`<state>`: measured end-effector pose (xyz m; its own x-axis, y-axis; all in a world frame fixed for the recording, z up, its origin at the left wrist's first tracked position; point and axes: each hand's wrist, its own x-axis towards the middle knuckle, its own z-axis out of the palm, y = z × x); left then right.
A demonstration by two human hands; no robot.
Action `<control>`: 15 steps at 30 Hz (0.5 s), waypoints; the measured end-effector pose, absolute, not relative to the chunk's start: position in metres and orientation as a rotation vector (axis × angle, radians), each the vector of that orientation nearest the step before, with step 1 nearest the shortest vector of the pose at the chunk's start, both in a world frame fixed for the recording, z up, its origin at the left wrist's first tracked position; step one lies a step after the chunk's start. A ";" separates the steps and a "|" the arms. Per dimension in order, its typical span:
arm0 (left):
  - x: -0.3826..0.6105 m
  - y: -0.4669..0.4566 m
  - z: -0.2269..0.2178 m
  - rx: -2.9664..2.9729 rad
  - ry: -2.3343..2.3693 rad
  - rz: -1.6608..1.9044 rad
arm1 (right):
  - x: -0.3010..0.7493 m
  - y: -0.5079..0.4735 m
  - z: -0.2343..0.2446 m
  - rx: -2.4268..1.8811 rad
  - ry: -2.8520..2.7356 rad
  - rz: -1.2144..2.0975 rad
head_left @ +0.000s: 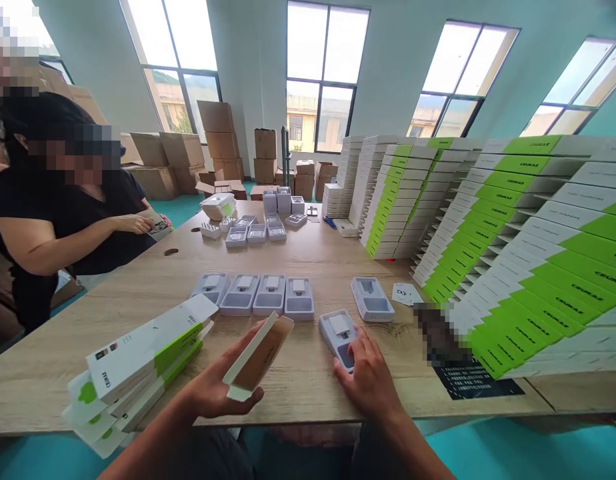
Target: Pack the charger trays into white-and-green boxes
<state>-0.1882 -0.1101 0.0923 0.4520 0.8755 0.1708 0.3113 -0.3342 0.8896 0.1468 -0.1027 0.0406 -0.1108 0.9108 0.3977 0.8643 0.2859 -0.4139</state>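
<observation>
My left hand (223, 380) is closed around an open carton (261, 357), whose brown inside faces right and whose end flaps stick out. My right hand (371, 373) grips a grey plastic tray (333, 328) on the table, with a white charger (339, 325) seated in its upper recess. Just behind it lies another grey tray (372, 300) with no charger in it. Left of these stands a row of several grey trays (299, 308), each holding a white charger. Flattened white and green cartons (138, 353) lie stacked by my left forearm.
Tall stacks of white and green boxes (518, 267) line the right side. White cards (405, 293) and a dark printed sheet (475, 380) lie near them. More trays (257, 232) and a blue pen (330, 222) are farther back. A co-worker (73, 200) handles something at the left.
</observation>
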 end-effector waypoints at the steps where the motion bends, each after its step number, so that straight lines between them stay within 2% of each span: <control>1: -0.186 -0.108 0.096 1.903 0.987 0.847 | 0.154 -0.114 0.050 -1.528 -1.979 0.140; 5: -0.177 -0.099 0.114 2.091 0.883 0.753 | 0.190 -0.152 0.119 -1.208 -2.208 0.394; 9: -0.167 -0.091 0.129 2.153 0.783 0.571 | 0.199 -0.165 0.187 -0.914 -2.452 0.452; 15: -0.162 -0.087 0.136 2.249 0.816 0.558 | 0.170 -0.150 0.219 -0.850 -2.493 0.368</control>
<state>-0.1621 -0.0871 0.1355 0.7127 0.6833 0.1585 0.3958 -0.5784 0.7133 0.1699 -0.1500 0.2187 -0.6933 0.6292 0.3513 0.5009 0.7713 -0.3928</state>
